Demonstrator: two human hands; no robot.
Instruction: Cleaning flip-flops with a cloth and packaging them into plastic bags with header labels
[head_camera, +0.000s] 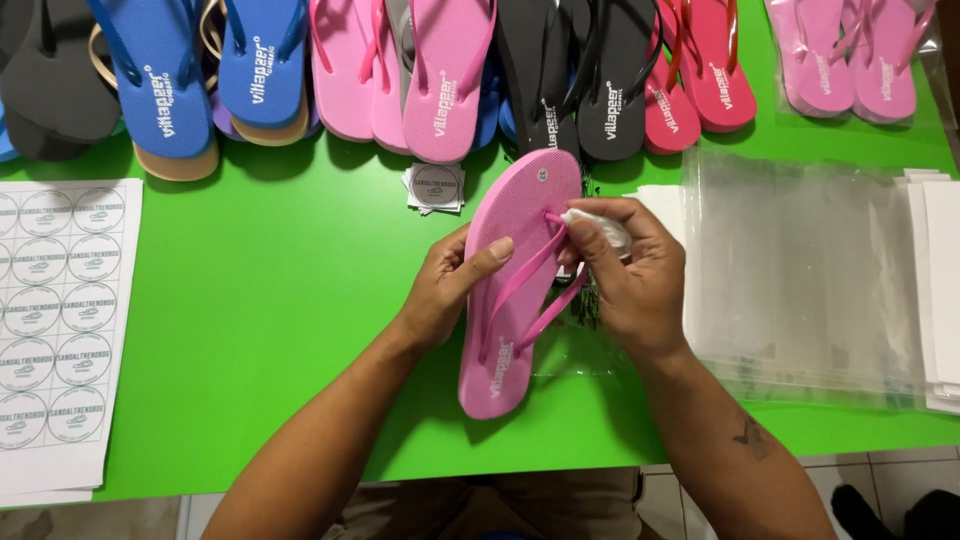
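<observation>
L hand (447, 285) grips pink sandal (515, 290) mid-frame, R hand (625, 270) pinches white tag (600, 225) at strap (530, 270). Tag not fixed yet; bags (800, 270) at right unused.

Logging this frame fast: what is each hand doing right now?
Left hand: closed on the pink flip-flop, thumb on top.
Right hand: closed, pinching a small white piece at the strap.

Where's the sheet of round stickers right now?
The sticker sheet lies at the far left edge of the green table, left of the left hand, below the blue sandals.
</observation>
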